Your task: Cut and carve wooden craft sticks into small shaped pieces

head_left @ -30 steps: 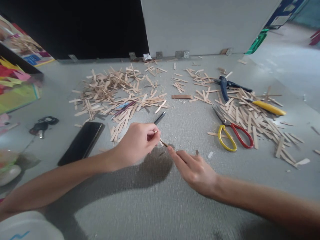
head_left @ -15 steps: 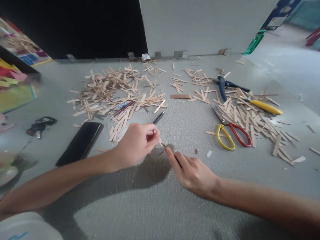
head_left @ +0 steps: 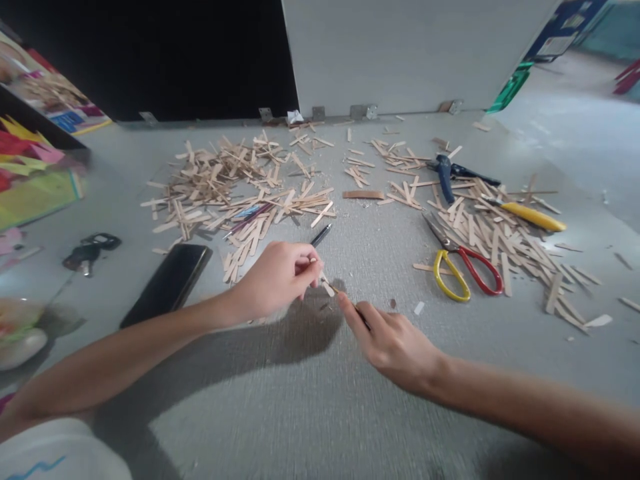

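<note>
My left hand (head_left: 280, 277) is closed in a pinch around a small pale wooden stick (head_left: 328, 289), whose rounded end sticks out past the fingertips. My right hand (head_left: 395, 337) grips a slim pen-like tool (head_left: 361, 316) with a dark handle and a brassy front part. The tool's tip meets the stick or lies right beside it; its exact kind is too small to make out. Behind my left hand lies a dark pen (head_left: 321, 235), and several small chips rest on the table (head_left: 280, 427) under and beside my hands.
Heaps of wooden sticks (head_left: 215, 173) spread left and right. Scissors (head_left: 453, 257) with yellow and red handles, blue-handled pliers (head_left: 444, 177) and a yellow-handled tool (head_left: 534, 216) lie right. A phone (head_left: 167, 283), keys (head_left: 90, 250) and a white container (head_left: 60, 453) are left.
The view has shifted slightly. My right hand and the tool have moved a little to the right, and more of the stick's end shows beyond my left fingers.
</note>
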`<control>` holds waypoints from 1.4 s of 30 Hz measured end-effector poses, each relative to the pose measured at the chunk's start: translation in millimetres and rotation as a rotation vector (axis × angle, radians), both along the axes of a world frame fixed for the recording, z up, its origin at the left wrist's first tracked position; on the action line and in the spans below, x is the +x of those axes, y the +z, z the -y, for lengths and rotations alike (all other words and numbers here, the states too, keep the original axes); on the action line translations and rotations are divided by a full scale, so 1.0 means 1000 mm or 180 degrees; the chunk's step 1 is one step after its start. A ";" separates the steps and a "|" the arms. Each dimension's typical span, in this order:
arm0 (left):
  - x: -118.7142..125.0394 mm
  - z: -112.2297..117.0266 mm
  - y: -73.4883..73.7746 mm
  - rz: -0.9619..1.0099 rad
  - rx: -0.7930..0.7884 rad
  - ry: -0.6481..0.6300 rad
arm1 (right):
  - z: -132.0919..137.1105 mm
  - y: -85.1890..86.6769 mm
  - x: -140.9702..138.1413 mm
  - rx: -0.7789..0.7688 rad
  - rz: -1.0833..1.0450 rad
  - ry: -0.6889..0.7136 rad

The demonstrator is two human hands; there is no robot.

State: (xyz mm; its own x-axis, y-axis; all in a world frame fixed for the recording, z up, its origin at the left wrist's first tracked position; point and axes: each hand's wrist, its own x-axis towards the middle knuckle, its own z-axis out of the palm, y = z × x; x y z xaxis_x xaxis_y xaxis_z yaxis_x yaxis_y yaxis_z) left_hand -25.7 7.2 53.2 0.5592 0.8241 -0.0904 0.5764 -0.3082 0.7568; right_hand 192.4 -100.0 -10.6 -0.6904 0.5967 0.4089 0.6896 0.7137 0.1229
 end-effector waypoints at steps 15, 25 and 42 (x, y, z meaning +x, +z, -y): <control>0.001 -0.004 0.017 0.0585 -0.0273 0.0255 | -0.021 0.031 -0.001 -0.2821 -0.2956 -0.0920; 0.019 0.023 0.008 0.1511 -0.1060 -0.0061 | -0.011 0.045 -0.008 -0.2938 -0.3808 -0.0860; 0.007 0.047 0.027 0.1455 0.0075 0.0240 | -0.014 0.078 0.021 -0.1298 -0.2554 -0.0924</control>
State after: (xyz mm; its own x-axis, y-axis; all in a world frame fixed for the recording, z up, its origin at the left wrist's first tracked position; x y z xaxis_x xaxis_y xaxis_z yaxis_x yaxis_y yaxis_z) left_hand -18.8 -39.5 79.8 0.4756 0.8629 0.1708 0.2067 -0.2984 0.9318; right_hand 213.6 -86.2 66.9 -0.0954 0.9028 0.4193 0.6174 0.3841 -0.6865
